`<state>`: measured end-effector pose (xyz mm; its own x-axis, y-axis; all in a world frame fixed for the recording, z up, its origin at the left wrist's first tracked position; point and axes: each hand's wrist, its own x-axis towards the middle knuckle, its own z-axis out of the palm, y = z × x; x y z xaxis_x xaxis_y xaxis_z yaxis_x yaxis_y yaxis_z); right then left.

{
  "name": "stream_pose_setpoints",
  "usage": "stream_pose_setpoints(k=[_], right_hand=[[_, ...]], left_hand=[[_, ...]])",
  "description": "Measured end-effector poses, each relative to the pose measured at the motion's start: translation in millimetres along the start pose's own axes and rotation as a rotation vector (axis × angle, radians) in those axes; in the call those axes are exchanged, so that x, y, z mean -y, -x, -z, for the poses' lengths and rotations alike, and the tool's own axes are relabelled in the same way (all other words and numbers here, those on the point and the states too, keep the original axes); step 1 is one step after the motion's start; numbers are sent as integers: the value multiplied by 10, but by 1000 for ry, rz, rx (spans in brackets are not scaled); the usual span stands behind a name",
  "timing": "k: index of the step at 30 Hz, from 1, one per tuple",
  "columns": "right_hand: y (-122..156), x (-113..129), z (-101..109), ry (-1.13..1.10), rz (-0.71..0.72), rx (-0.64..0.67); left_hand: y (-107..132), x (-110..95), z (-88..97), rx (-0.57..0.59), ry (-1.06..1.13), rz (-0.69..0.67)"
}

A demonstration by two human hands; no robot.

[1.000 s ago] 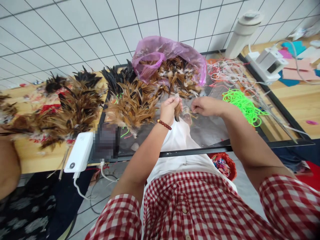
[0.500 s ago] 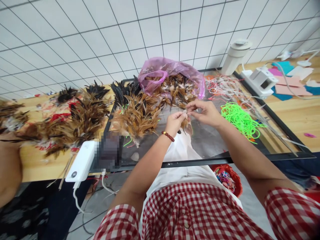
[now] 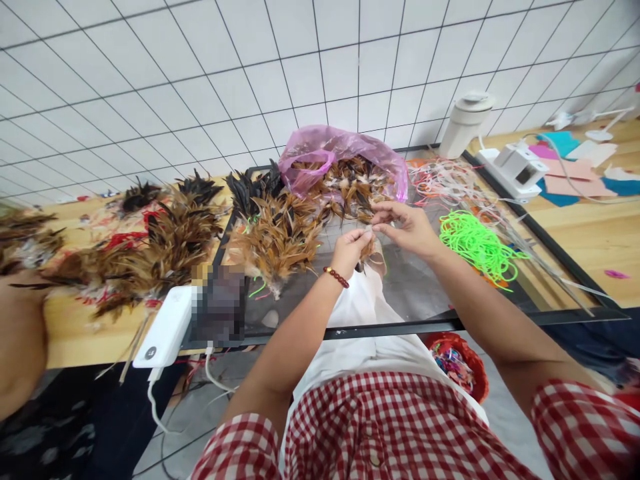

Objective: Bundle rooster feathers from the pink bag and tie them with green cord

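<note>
My left hand (image 3: 351, 248), with a red bead bracelet at the wrist, is closed round a small bunch of brown feathers (image 3: 369, 250) that hangs below its fingers. My right hand (image 3: 406, 227) pinches at the top of that bunch, fingertips against those of the left hand. Both hands hover over a dark glass sheet (image 3: 415, 293) on the table. Just behind them an open pink plastic bag (image 3: 340, 148) spills loose brown feathers. A pile of tied brown feather bundles (image 3: 275, 237) lies to the left of my left hand.
More feather bundles (image 3: 150, 247) cover the wooden table at left. Neon green cords (image 3: 475, 241) and pale strips (image 3: 450, 177) lie right. A white power bank (image 3: 165, 327) sits at the front edge; a white jug (image 3: 463, 123) and white device (image 3: 515, 168) stand behind. Another person's arm (image 3: 20, 347) shows far left.
Both hands rose from low over the glass and came together, fingertips now meeting at the top of the feather bunch. The view has tilted down a little.
</note>
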<state>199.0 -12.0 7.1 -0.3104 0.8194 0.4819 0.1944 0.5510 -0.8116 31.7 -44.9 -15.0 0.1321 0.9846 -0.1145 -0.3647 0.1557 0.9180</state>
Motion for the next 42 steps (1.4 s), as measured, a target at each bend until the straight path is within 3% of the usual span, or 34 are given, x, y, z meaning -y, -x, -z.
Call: stream_pose_setpoints(k=[5, 11, 21, 27, 31, 35, 38, 42], right_hand=[[-27, -108, -33, -180, -181, 29], [2, -76, -113, -435, -395, 152], [8, -73, -147, -410, -262, 24], [21, -69, -244, -408, -290, -22], [60, -93, -391, -526, -332, 113], [98, -171, -535, -463, -312, 194], [94, -234, -531, -332, -337, 140], [46, -352, -336, -173, -303, -89]], left_hand=[[-2, -34, 14, 23, 86, 20], [5, -20, 18, 136, 66, 52], [-10, 66, 1, 190, 89, 57], [-43, 49, 27, 57, 98, -15], [-35, -60, -1, -101, 204, -154], [-4, -226, -1, -133, 288, -148], [-9, -301, 34, -156, 399, -78], [-37, -254, 56, -203, 421, -21]])
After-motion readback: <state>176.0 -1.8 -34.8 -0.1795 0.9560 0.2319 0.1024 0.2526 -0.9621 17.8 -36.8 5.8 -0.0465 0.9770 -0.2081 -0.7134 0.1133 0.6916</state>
